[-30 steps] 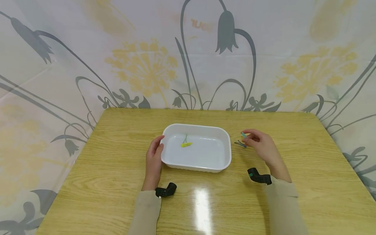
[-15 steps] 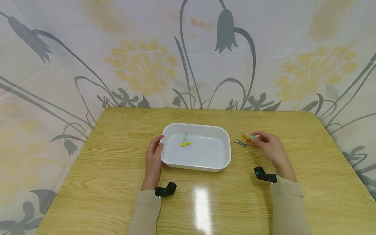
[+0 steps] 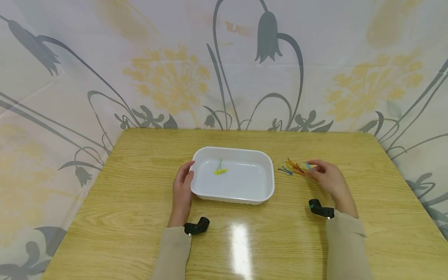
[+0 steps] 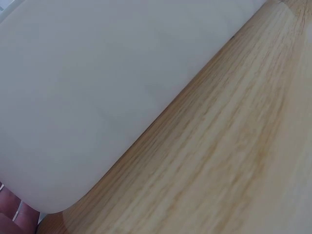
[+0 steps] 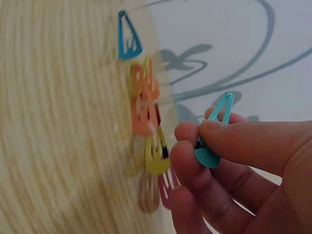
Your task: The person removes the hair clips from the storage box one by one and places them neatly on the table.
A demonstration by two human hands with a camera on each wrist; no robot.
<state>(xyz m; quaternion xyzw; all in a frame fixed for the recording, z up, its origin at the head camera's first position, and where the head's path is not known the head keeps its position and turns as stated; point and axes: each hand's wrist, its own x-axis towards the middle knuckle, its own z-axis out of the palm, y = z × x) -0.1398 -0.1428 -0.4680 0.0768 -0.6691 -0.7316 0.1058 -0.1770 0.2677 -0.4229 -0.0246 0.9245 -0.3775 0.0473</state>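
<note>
My right hand (image 3: 331, 181) pinches a turquoise snap hair clip (image 5: 208, 158) between thumb and fingers, just above the table. Below it lies a loose pile of hair clips, with orange (image 5: 145, 117), yellow (image 5: 157, 163), brown (image 5: 148, 192) and pink (image 5: 167, 189) ones overlapping. One blue clip (image 5: 128, 41) sits at the end of the pile nearest the tray. My left hand (image 3: 182, 186) grips the left side of a white rectangular tray (image 3: 232, 198); part of its fingers shows under the tray's corner in the left wrist view. Inside the tray are a yellow clip (image 3: 221, 172) and a pale green clip (image 3: 220, 164).
Everything stands on a wood-grain table (image 3: 140, 175). A floral cloth (image 3: 241, 85) hangs behind the table's far edge and along its sides. Each wrist wears a small black camera, and light glares off the table in front of the tray.
My right hand has moved right, away from the tray, with the turquoise clip still pinched, uncovering the orange and yellow clips. The left hand and tray have stayed put.
</note>
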